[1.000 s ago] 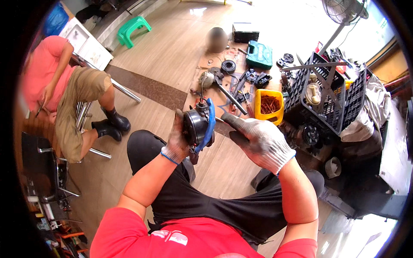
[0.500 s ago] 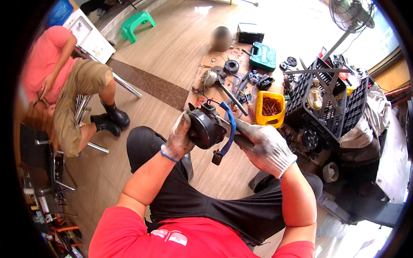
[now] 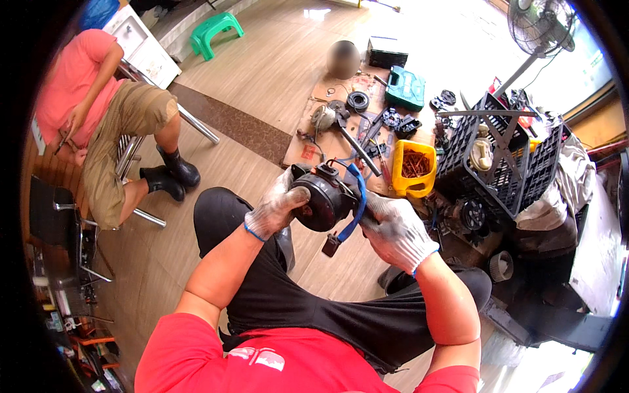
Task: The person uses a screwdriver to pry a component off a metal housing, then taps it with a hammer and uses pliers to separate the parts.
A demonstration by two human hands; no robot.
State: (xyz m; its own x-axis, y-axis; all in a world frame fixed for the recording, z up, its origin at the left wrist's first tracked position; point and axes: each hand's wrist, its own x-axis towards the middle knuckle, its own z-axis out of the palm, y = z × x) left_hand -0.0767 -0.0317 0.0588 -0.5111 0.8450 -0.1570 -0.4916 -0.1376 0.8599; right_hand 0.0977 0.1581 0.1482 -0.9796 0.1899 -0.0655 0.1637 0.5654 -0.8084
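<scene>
A black round motor-like unit point(image 3: 318, 204) is held over my lap. My left hand point(image 3: 276, 209), in a grey-white glove, grips its left side with the thumb on the round body. My right hand point(image 3: 393, 232), gloved alike, has closed fingers at the unit's right end, partly hidden behind it. A blue-sleeved cable point(image 3: 358, 200) curves down from the top of the unit to a dark connector point(image 3: 332, 243) dangling beside my right hand.
Ahead, cardboard point(image 3: 308, 118) bears tools and parts, a teal case point(image 3: 406, 85) and a yellow container point(image 3: 414, 167). Black crates point(image 3: 508, 177) and a fan point(image 3: 537, 26) stand right. A person in pink point(image 3: 78, 118) sits left; a green stool point(image 3: 216, 33) is behind.
The unit has tilted, its round body now turned more toward me and its cable swung to the right. Both hands have shifted slightly, still at the unit.
</scene>
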